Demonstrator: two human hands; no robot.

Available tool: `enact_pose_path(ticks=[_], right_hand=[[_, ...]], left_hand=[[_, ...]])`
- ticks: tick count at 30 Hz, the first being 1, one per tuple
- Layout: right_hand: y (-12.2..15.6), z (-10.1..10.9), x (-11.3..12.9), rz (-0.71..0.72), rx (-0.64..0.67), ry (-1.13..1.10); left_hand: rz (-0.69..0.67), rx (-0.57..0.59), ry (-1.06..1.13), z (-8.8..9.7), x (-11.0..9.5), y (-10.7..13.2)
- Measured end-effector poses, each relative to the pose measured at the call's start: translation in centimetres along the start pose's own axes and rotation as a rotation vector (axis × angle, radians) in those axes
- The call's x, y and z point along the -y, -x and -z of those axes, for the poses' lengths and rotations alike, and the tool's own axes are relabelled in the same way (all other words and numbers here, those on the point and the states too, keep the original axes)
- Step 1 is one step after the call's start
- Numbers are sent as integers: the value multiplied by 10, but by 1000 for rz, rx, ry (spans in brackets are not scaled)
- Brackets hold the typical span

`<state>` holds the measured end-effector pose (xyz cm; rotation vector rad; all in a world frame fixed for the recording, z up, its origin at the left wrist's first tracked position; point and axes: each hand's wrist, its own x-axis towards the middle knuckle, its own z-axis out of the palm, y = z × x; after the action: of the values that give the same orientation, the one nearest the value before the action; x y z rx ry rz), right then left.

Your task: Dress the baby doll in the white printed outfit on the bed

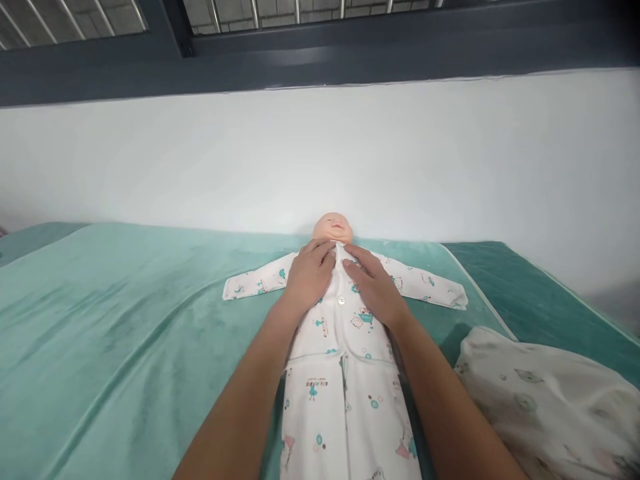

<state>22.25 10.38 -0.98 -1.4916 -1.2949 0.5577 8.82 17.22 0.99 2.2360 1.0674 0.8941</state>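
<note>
A baby doll [332,227] lies on its back, head by the wall, dressed in a white baby shirt [325,330] printed with small teal and pink figures. Its sleeves are spread out to both sides. My left hand [311,272] rests on the left side of the shirt's chest, fingers reaching to the collar. Opposite it, my right hand [374,283] lies on the right side, fingers stretched toward the collar. Between my hands runs the front opening, with a button [341,300] below them. White printed pants [320,413] cover the lower part.
A green bed cover [125,333] spreads beneath the doll, with a darker green section [480,273] on the right. A crumpled white printed cloth [545,393] lies at the lower right. Behind stands a white wall [200,160] under a dark barred window frame [300,63].
</note>
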Motion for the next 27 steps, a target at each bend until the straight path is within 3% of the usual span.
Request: enact_pose_path(ticks=[8, 21, 27], right_hand=[[-18, 2, -10, 70, -18, 46], [-14, 1, -1, 111, 6, 135], [-12, -1, 0, 74, -51, 87]], left_hand=[[9, -4, -18, -2, 2, 1], [34, 10, -1, 0, 1, 1], [25, 8, -6, 0, 0, 1]])
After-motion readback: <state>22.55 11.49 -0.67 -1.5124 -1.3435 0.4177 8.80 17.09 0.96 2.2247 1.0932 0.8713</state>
